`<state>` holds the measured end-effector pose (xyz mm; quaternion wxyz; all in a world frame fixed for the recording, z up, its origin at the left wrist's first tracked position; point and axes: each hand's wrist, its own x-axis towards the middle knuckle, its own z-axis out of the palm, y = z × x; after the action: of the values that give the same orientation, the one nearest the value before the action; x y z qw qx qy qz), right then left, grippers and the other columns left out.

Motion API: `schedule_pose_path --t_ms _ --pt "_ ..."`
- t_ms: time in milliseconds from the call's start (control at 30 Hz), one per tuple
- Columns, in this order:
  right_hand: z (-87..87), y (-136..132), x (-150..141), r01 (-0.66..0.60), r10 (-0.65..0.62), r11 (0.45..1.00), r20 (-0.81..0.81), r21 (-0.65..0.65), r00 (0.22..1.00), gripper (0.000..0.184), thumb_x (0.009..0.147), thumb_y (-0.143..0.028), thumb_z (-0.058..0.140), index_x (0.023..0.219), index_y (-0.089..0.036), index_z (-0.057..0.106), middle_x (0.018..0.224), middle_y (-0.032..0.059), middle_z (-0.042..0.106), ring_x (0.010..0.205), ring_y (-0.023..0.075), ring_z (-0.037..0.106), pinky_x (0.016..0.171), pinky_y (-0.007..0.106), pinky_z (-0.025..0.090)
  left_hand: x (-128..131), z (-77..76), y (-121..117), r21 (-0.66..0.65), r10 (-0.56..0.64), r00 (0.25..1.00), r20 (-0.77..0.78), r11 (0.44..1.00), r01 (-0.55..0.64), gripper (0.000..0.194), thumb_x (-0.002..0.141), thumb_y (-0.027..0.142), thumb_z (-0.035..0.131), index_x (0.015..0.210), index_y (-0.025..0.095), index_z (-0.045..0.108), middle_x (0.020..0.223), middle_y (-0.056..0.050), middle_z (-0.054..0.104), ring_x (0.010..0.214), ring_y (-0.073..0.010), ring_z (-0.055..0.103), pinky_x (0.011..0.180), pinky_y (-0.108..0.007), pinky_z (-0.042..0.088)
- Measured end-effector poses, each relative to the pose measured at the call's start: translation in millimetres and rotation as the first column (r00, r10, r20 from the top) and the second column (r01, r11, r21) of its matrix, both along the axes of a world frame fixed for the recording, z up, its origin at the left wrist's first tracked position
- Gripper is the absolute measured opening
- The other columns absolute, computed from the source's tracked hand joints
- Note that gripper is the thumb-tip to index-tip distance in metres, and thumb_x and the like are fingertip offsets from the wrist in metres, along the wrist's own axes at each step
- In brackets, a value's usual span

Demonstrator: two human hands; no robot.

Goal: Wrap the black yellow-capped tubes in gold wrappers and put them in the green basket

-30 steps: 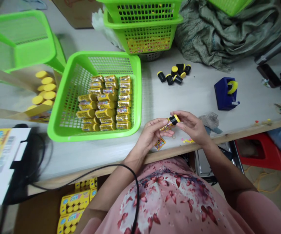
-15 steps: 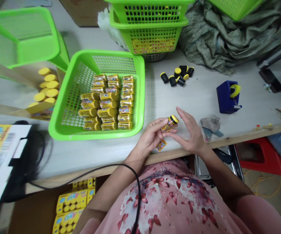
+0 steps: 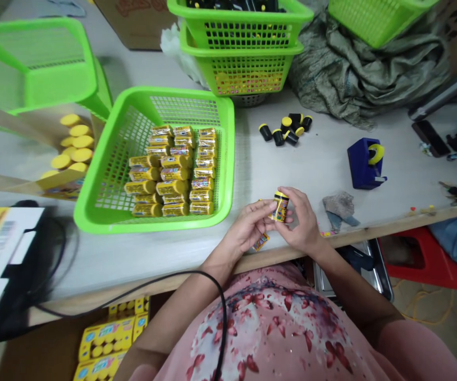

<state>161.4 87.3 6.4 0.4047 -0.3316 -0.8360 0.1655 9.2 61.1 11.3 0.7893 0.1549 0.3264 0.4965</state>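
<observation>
A small black canister (image 3: 280,208) with a yellow cap and a colourful yellow label around it is held between my two hands just above the front of the table. My left hand (image 3: 246,227) pinches it from the left, thumb across the label. From the right, my right hand (image 3: 303,222) curls its fingers and thumb round the cap end and the lower side. A loose printed label (image 3: 261,242) lies on the table under my left hand, partly covered. Farther back, several black canisters with yellow caps (image 3: 278,137) lie in a loose group without labels.
To the left, a green basket (image 3: 228,174) holds rows of yellow wrapped tubes (image 3: 173,187). Stacked green baskets (image 3: 244,51) stand behind. A blue tape dispenser (image 3: 364,166) and a grey rag (image 3: 339,205) sit to the right. A black cable (image 3: 153,280) crosses in front.
My right hand has closed in from the right and now touches the canister. The canister has turned more upright, and its label faces me more. The view has shifted slightly.
</observation>
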Motion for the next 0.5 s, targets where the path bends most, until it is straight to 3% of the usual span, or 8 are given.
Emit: schedule_pose_path --t_ms 333,433,500 --pt "0.3 2.0 1.5 -0.039 0.035 0.994 0.043 0.098 0.998 0.063 0.087 -0.018 0.059 0.143 -0.023 0.033 0.117 0.0113 0.066 0.108 0.0243 0.064 0.090 0.042 0.058 -3.9 -3.3 0.9 -0.051 0.048 0.995 -0.083 0.997 -0.052 0.031 0.058 0.027 0.087 0.079 0.010 0.071 0.077 -0.009 0.076 0.069 -0.0226 0.074 0.068 -0.032 0.059" --pt "-6.4 1.0 -0.3 -0.027 0.018 0.994 0.080 0.107 0.997 0.058 0.087 -0.014 0.057 0.141 -0.022 0.036 0.117 0.0122 0.065 0.110 0.0251 0.063 0.093 0.044 0.056 0.4 -7.0 -0.4 -0.043 0.158 0.966 -0.203 0.985 -0.170 0.033 0.052 0.026 0.089 0.076 0.013 0.071 0.072 -0.004 0.075 0.064 -0.0169 0.070 0.066 -0.028 0.056" --pt "-11.9 0.3 -3.2 -0.030 0.017 0.992 0.099 0.125 0.995 0.056 0.087 -0.012 0.053 0.140 -0.020 0.037 0.116 0.0128 0.065 0.111 0.0260 0.061 0.095 0.047 0.054 4.9 -9.6 -1.8 0.057 0.273 0.892 -0.361 0.961 -0.272 0.033 0.051 0.025 0.089 0.077 0.014 0.072 0.073 -0.002 0.074 0.067 -0.0151 0.068 0.070 -0.028 0.054"
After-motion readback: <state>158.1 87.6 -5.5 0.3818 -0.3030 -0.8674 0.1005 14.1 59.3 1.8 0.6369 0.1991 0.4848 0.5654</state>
